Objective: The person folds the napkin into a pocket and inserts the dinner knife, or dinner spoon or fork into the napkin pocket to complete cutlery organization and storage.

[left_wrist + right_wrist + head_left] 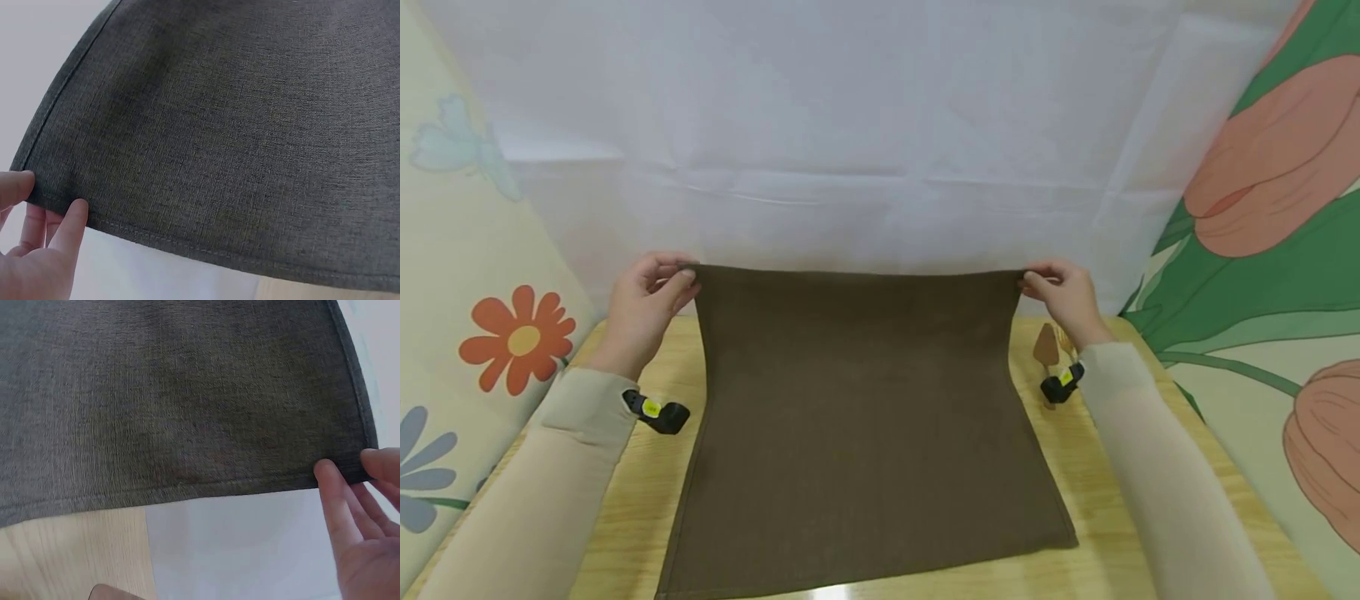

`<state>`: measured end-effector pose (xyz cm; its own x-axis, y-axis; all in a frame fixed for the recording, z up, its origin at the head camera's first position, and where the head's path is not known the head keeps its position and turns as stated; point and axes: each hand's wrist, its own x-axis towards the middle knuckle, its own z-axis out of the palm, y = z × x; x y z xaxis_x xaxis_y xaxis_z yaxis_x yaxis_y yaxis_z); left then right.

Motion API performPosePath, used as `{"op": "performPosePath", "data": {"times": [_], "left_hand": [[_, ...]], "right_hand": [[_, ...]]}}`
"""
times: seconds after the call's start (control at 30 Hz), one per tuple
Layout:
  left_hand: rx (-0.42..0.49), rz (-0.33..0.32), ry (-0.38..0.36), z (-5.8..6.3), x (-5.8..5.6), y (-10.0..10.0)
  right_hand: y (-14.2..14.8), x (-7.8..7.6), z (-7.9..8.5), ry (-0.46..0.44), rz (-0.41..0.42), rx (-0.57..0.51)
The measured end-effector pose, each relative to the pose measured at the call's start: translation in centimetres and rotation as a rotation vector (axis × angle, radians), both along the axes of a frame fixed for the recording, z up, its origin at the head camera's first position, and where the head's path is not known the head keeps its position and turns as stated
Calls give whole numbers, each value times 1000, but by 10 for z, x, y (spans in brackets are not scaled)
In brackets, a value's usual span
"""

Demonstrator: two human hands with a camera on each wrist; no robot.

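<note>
A dark brown cloth with stitched hems [865,417] spreads between both hands, its far edge lifted and pulled nearly straight. My left hand [651,296] pinches the far left corner between thumb and fingers; the left wrist view shows the fingertips [76,209] on the hem. At the far right corner, my right hand [1063,296] pinches the cloth the same way, with fingertips [325,470] at its hem in the right wrist view. The near part of the cloth slopes down toward the front of the table, its lower right corner lying farther back than the left.
A wooden table [1120,475] lies underneath. Right of the cloth is a small brown spatula-shaped utensil [1047,346], with a gold-coloured fork [1065,340] beside it, partly behind the right wrist. A white sheet [880,125] hangs behind, and flower-patterned walls [1285,317] flank the table.
</note>
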<state>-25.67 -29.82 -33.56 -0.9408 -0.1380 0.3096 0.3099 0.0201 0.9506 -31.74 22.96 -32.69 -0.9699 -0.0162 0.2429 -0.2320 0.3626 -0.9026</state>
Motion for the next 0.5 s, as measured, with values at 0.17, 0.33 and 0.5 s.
{"op": "performPosePath", "data": {"times": [0.17, 0.33, 0.5], "left_hand": [[48, -72, -2, -5, 1, -5], [47, -120, -17, -7, 6, -10], [-24, -199, -38, -6, 22, -20]], "right_hand": [[4, 2, -4, -38, 52, 41], [11, 11, -7, -20, 101, 71], [24, 29, -6, 17, 170, 133]]}}
